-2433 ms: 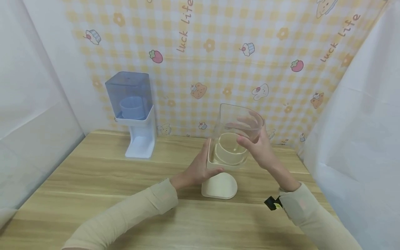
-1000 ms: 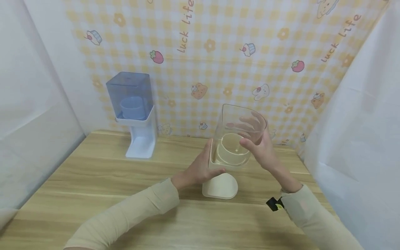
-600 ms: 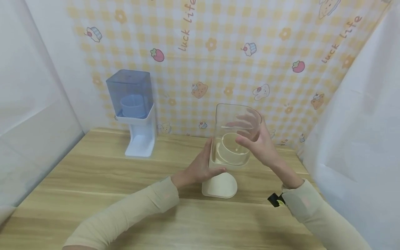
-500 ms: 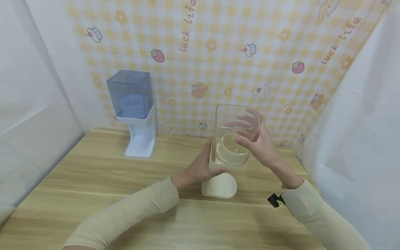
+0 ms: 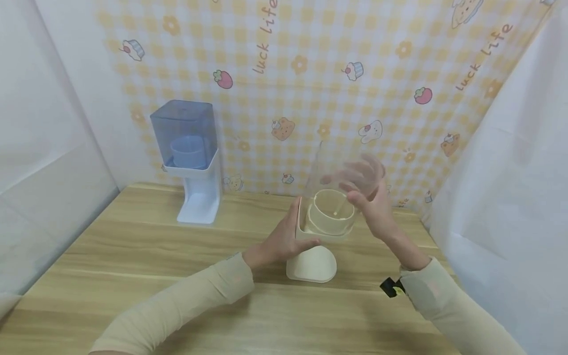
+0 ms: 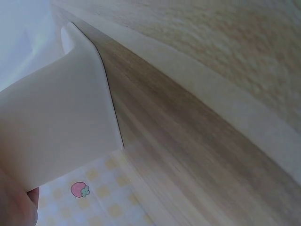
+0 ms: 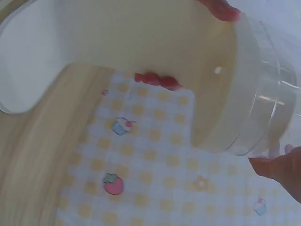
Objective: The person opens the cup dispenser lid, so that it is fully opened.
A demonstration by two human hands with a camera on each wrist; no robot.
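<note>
A cream dispenser stand (image 5: 312,266) stands on the table, with a clear plastic container (image 5: 323,170) on its upper holder. Through the clear wall shows a round cream cup-like part (image 5: 330,222). My left hand (image 5: 281,237) grips the holder from the left, thumb in front. My right hand (image 5: 376,209) holds the container's right side, thumb in front and fingers behind; both are blurred. In the left wrist view the stand's smooth side (image 6: 61,113) fills the left part. The right wrist view has the stand's underside (image 7: 131,37) and my right thumb (image 7: 277,169) by the clear wall (image 7: 270,108).
A second dispenser (image 5: 201,202), white with a blue see-through container (image 5: 184,128), stands at the back left. Behind the wooden table (image 5: 146,256) hangs a yellow checked cloth (image 5: 306,98). White sheets (image 5: 501,172) border both sides. A black wrist device (image 5: 390,287) sits under my right sleeve.
My right hand has just shifted right and slightly up, tilting the clear container to the right. A similar rightward tilt and return occurred earlier. The left hand and stand stay put.
</note>
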